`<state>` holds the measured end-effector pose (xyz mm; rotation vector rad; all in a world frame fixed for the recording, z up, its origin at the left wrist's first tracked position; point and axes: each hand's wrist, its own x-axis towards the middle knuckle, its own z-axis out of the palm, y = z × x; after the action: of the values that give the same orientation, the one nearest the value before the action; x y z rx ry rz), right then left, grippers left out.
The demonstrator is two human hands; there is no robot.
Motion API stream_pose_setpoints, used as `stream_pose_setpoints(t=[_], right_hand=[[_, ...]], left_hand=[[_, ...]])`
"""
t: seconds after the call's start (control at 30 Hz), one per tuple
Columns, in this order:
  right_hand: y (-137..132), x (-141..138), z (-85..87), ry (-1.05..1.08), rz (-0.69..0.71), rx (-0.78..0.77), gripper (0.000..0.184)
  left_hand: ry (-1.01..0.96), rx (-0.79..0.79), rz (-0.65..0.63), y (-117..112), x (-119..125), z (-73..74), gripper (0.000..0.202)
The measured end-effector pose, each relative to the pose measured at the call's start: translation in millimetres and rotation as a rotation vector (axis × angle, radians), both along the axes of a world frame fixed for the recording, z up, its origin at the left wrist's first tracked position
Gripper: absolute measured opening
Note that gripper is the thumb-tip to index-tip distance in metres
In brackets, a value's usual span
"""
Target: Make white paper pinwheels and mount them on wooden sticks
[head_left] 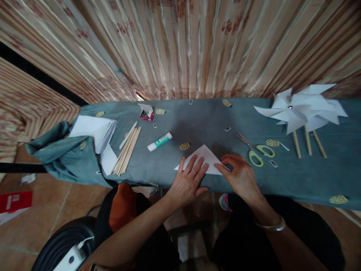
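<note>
A sheet of white paper [205,152], folded into a triangle with its peak pointing away from me, lies at the near edge of the cloth-covered table. Flat on its left half rests my left hand [188,181], fingers spread. At the triangle's right corner, my right hand [239,175] pinches the paper between thumb and curled fingers. Just beyond that hand are scissors [255,150] with light green handles, blades slightly apart. A glue stick [160,142] with a green label lies to the left of the paper.
Several wooden sticks [128,152] and a white pen [128,134] lie left, near stacked white paper [91,130]. An opened small red box [147,113] of tiny pieces stands at the back. White paper pinwheels [306,105] on sticks lie right. A curtain [180,49] hangs behind the table.
</note>
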<state>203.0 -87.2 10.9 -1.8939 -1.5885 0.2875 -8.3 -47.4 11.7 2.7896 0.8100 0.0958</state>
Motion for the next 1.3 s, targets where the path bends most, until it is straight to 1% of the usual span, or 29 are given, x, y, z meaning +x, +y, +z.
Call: stream_pose_setpoints(t=[0.53, 0.73, 1.07, 1.17, 1.3], right_hand=[[2.0, -2.7, 2.9, -0.008, -0.012, -0.006, 0.028], [0.2, -4.1, 2.0, -0.055, -0.034, -0.009, 0.026], [-0.5, -4.7, 0.4, -0.114, -0.004, 0.014, 0.028], [-1.0, -4.4, 0.2, -0.140, -0.001, 0.044, 0.029], [-4.6, -9.1, 0.4, -0.180, 0.026, 0.143, 0.027]], left_hand=[[0.034, 0.019, 0.015, 1.4, 1.9, 2.3, 0.080], [0.042, 0.011, 0.013, 1.4, 2.1, 1.8, 0.079], [0.045, 0.034, 0.014, 0.9, 2.4, 0.1, 0.077], [0.050, 0.039, 0.017, 0.7, 2.6, -0.7, 0.077], [0.055, 0.044, 0.008, 1.1, 3.2, 0.0, 0.080]])
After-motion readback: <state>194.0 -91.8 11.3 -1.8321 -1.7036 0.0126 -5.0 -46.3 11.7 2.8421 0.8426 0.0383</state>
